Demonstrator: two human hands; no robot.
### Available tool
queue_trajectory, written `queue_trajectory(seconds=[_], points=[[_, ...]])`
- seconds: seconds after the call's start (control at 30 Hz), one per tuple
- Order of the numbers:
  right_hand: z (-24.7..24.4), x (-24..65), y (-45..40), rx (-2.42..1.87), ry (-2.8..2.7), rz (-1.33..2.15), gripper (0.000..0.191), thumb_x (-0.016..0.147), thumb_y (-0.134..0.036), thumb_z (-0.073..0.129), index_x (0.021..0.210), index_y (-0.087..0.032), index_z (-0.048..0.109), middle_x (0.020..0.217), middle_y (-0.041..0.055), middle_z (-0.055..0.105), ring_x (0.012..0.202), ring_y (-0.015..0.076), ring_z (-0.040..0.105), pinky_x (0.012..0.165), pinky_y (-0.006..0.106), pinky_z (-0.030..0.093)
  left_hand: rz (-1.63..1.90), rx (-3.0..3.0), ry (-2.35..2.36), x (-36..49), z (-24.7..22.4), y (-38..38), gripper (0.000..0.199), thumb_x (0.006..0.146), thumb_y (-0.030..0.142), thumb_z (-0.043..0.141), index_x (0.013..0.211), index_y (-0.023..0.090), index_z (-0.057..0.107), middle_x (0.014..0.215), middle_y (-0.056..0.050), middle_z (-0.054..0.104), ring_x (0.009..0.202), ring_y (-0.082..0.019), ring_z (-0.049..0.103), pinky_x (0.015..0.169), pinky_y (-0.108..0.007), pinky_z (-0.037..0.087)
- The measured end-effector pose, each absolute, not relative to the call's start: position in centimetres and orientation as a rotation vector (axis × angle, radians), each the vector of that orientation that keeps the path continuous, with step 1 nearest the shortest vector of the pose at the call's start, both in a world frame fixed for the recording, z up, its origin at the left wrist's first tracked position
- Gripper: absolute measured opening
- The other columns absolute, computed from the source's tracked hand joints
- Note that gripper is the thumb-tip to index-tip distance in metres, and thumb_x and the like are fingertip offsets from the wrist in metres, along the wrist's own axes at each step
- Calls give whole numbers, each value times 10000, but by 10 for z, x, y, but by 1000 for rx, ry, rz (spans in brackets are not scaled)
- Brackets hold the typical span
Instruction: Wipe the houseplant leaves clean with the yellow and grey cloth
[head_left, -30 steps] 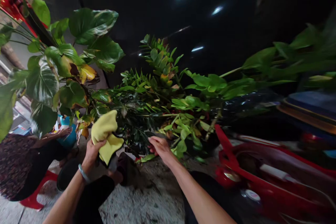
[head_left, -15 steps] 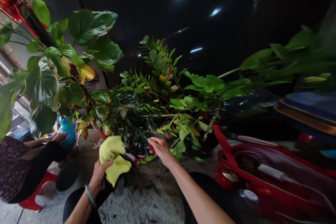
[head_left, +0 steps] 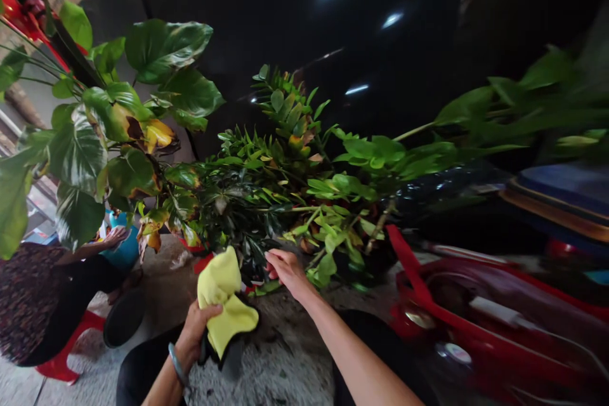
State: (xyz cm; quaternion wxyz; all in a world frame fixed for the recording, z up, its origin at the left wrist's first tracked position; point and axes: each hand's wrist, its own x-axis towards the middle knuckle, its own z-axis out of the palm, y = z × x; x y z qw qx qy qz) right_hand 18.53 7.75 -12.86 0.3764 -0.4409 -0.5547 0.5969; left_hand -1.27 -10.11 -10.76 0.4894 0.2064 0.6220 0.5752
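My left hand (head_left: 196,325), with a bangle at the wrist, is closed on a yellow cloth (head_left: 222,295), the thumb lying over its near side. The cloth hangs in loose folds just left of my right hand (head_left: 288,273). The fingers of that right hand are pinched together at the lower edge of a plant with narrow dark green leaves (head_left: 247,244). They appear to grip a dark leaf, though its tip is partly hidden by the fingers. Lighter green leafy stems (head_left: 330,235) spread just above and right of this hand.
A large-leaved plant (head_left: 78,146) with yellowed, browned leaves rises at left. Beneath it, a person (head_left: 35,292) sits on a red stool (head_left: 85,336) beside a dark bucket (head_left: 124,317) and a blue vessel (head_left: 124,247). A red motorbike-like body (head_left: 476,304) stands close on the right.
My left hand has moved right and slightly down with the yellow cloth, closer to my right hand. My right hand has barely shifted. The seated person's hand has moved on the blue vessel.
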Motion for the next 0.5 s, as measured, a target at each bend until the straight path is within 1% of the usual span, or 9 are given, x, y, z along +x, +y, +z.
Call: queue_trajectory(seconds=[0.03, 0.1, 0.13, 0.2, 0.3, 0.37, 0.5], points=[[-129, 188, 78, -1129, -1419, 1529, 319, 795, -481, 563, 608, -222, 572, 571, -10, 629, 485, 149, 583, 435, 238, 317, 1390, 502, 1540, -15, -108, -105, 557, 438, 301, 957, 930, 116, 773, 938, -170, 819, 844, -357, 781, 777, -404, 612], [-128, 191, 79, -1139, -1414, 1533, 310, 796, -473, 571, 618, -221, 579, 575, -9, 635, 484, 148, 584, 433, 236, 315, 1457, 536, 1621, -24, -93, -102, 560, 429, 308, 958, 923, 128, 766, 900, -153, 817, 807, -342, 776, 760, -403, 609], [-128, 191, 80, -1147, -1410, 1535, 302, 796, -467, 576, 621, -221, 582, 573, -9, 635, 480, 149, 584, 432, 236, 316, 1528, 566, 1659, -31, -78, -96, 567, 445, 319, 957, 944, 136, 761, 913, -145, 818, 814, -332, 775, 766, -401, 608], [-128, 188, 82, -1162, -1403, 1535, 287, 795, -450, 577, 619, -222, 579, 561, -10, 629, 467, 149, 577, 432, 238, 322, 1708, 634, 1678, -41, -44, -77, 566, 525, 351, 930, 1028, 169, 745, 990, -124, 818, 859, -313, 777, 786, -401, 605], [-127, 180, 82, -1173, -1400, 1526, 280, 797, -410, 549, 584, -228, 545, 536, -11, 616, 437, 144, 553, 435, 245, 333, 1848, 723, 1623, -41, -11, -50, 533, 565, 360, 912, 1050, 221, 740, 1059, -97, 816, 933, -299, 769, 828, -385, 601], [-126, 176, 82, -1173, -1404, 1520, 276, 795, -384, 530, 564, -234, 516, 523, -10, 614, 422, 140, 538, 440, 247, 338, 1774, 733, 1577, -29, -14, -45, 537, 549, 367, 922, 1027, 198, 746, 1032, -107, 820, 936, -312, 770, 829, -383, 603], [-126, 178, 79, -1156, -1416, 1508, 256, 801, -372, 518, 584, -235, 513, 513, -17, 609, 435, 143, 548, 459, 247, 356, 1456, 610, 1463, -2, -62, -65, 594, 464, 341, 957, 981, 123, 760, 961, -151, 824, 935, -375, 778, 827, -423, 612]])
